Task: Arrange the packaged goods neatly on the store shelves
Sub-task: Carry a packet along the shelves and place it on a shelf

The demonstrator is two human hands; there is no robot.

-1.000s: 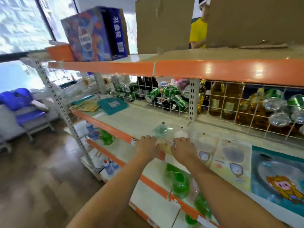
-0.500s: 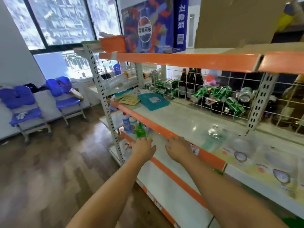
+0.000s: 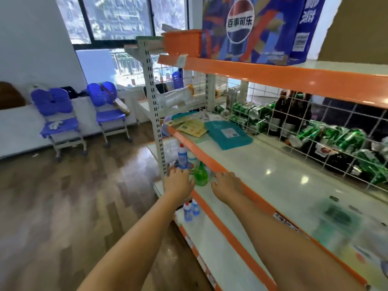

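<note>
Both my arms reach out in front of the orange-edged middle shelf [image 3: 262,177]. My left hand [image 3: 178,182] hangs just left of the shelf's front lip, fingers spread and holding nothing. My right hand [image 3: 227,185] hovers over that lip, also empty with relaxed fingers. Between them, one level down, stands a green bottle [image 3: 200,177]. A teal flat package [image 3: 227,134] and yellow packets [image 3: 192,127] lie at the shelf's far left end. Blurred clear packages [image 3: 338,219] lie on the shelf at the right.
Green cans [image 3: 344,141] and dark bottles [image 3: 291,114] sit behind a wire grid. A Pepsi carton [image 3: 252,28] stands on the top shelf. White-and-blue bottles [image 3: 182,156] fill lower shelves. Two blue chairs [image 3: 60,120] stand by the window across a wooden floor.
My hands let go of the clear packages and moved left along the shelf's edge. The view swung left, bringing the shelf's end, the chairs and the floor into sight.
</note>
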